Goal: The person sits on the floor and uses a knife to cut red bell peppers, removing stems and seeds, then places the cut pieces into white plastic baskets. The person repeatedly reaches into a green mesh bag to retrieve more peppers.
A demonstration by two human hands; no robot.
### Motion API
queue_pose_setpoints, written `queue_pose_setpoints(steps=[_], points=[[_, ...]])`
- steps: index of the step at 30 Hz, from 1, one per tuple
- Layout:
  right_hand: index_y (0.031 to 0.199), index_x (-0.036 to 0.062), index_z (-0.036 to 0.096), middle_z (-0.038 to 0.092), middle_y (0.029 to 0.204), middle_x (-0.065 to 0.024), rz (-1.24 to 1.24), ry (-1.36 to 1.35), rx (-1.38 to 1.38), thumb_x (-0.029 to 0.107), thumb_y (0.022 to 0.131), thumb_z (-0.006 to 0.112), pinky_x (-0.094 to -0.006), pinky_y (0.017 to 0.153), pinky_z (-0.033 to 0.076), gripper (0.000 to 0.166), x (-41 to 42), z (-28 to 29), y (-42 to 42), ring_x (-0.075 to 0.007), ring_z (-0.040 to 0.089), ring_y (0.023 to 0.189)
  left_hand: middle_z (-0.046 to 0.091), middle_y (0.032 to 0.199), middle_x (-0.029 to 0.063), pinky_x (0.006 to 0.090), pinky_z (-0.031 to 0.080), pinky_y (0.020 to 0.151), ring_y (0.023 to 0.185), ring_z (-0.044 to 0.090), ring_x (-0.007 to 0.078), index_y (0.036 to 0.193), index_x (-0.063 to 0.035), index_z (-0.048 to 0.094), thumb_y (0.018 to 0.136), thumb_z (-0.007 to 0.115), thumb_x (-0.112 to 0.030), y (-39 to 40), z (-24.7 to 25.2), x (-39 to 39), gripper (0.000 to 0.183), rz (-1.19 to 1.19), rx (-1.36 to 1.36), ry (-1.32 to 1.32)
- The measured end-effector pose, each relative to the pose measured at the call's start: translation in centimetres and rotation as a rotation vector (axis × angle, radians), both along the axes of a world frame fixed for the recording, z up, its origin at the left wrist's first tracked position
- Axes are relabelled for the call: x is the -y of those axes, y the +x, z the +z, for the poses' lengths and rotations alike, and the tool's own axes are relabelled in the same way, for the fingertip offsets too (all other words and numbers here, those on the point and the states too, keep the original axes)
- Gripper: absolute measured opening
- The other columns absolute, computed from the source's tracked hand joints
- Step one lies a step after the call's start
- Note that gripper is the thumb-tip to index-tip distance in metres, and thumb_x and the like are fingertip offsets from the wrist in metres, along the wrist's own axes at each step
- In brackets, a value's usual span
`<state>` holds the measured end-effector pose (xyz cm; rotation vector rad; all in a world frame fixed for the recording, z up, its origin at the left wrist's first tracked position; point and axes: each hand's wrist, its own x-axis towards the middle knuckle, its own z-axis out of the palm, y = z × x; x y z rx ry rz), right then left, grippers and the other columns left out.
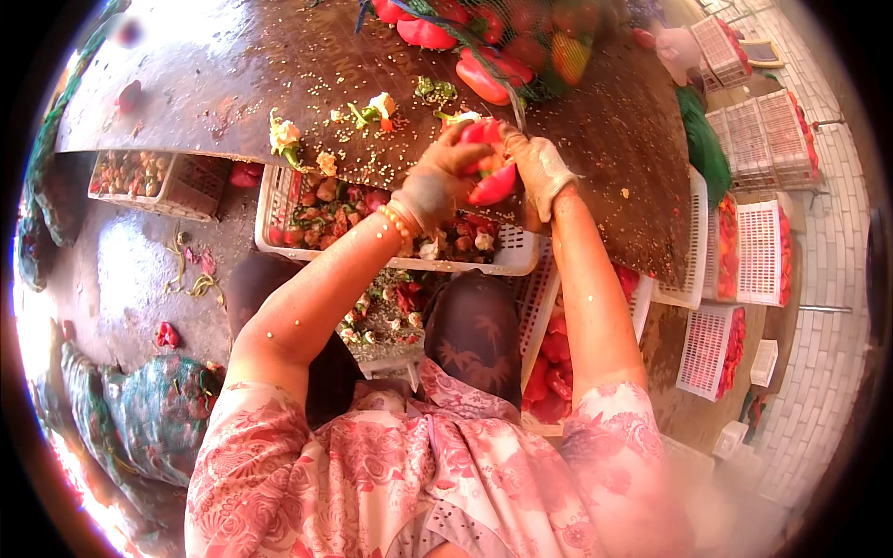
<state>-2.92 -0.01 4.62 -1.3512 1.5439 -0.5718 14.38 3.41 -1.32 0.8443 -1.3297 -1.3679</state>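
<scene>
Over the front edge of the brown table, both my hands meet at a red bell pepper that is opened, its orange-red inside showing. My left hand, in a soiled work glove, grips it from the left. Also gloved, my right hand closes on its right side; whether a tool is in that hand is hidden. Cut pepper cores with stems and scattered seeds lie on the tabletop. Just beyond the hands, red peppers spill from a green mesh bag. Under the edge, a white plastic crate holds pepper cores.
Another crate of cores stands at left. Beside my right leg is a crate with red peppers. Filled crates line the right side. A full green mesh sack lies at lower left; a loose red pepper piece is on the floor.
</scene>
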Motion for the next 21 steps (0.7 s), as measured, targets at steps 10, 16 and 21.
queue_pose_setpoints(steps=[10, 16, 21], points=[[0.094, -0.0024, 0.071, 0.067, 0.093, -0.0035, 0.001, 0.010, 0.252, 0.016, 0.091, 0.062, -0.0270, 0.073, 0.048, 0.021, -3.2, 0.1, -0.4, -0.0090, 0.058, 0.081, 0.058, 0.103, -0.0036, 0.0238, 0.047, 0.084, 0.096, 0.055, 0.0069, 0.128, 0.0055, 0.052, 0.092, 0.062, -0.013, 3.1, 1.1, 1.0, 0.041, -0.199, -0.424, 0.152], [0.098, -0.0045, 0.069, 0.070, 0.083, -0.0088, -0.162, 0.043, -0.044, 0.027, 0.084, 0.067, -0.0297, 0.073, 0.050, 0.035, -4.1, 1.3, 0.8, -0.0147, 0.063, 0.078, 0.053, 0.131, 0.0087, 0.0361, 0.042, 0.100, 0.118, 0.052, 0.0185, 0.119, -0.0077, 0.063, 0.087, 0.066, -0.029, 4.4, 2.7, 0.6, 0.038, -0.135, 0.350, -0.198], [0.100, 0.0043, 0.069, 0.069, 0.090, -0.0212, 0.039, -0.202, -0.318, 0.033, 0.079, 0.064, -0.0401, 0.082, 0.051, 0.036, -5.0, 2.6, 4.6, -0.0359, 0.067, 0.090, 0.044, 0.146, 0.0124, 0.0594, 0.024, 0.111, 0.140, 0.032, 0.0360, 0.104, -0.0217, 0.072, 0.077, 0.069, -0.050, 5.2, 6.5, -1.2, 0.040, -0.054, 1.197, -0.449]])
